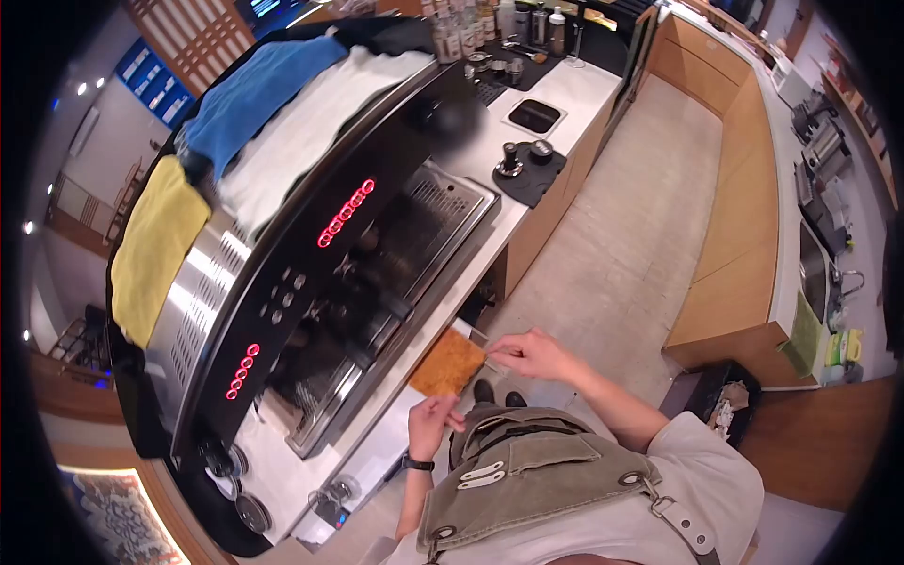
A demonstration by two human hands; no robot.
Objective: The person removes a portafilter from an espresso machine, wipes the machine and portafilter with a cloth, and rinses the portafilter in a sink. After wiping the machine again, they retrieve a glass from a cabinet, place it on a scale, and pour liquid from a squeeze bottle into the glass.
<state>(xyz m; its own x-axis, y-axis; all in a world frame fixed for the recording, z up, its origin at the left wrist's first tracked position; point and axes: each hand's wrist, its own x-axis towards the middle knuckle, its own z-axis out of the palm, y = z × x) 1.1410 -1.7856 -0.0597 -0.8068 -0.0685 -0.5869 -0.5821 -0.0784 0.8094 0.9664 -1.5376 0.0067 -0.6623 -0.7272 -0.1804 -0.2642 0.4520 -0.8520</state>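
An orange-brown cloth [446, 365] is spread flat between my two hands, just off the front edge of the counter below the espresso machine [282, 273]. My right hand [535, 356] pinches its right corner between thumb and fingers. At the near edge of the cloth, my left hand [435, 422] has its fingers closed on it, with a dark band on the wrist. Red-lit buttons glow on the machine's black front panel, and a metal drip tray [452, 202] runs along its base.
Blue [259, 94], white [311, 132] and yellow cloths [155, 250] lie over the machine's top. A tamper [509, 160] stands on a black mat [548, 182]. Opposite is a counter with a sink [812, 268]; a black bin [720, 405] stands on the floor.
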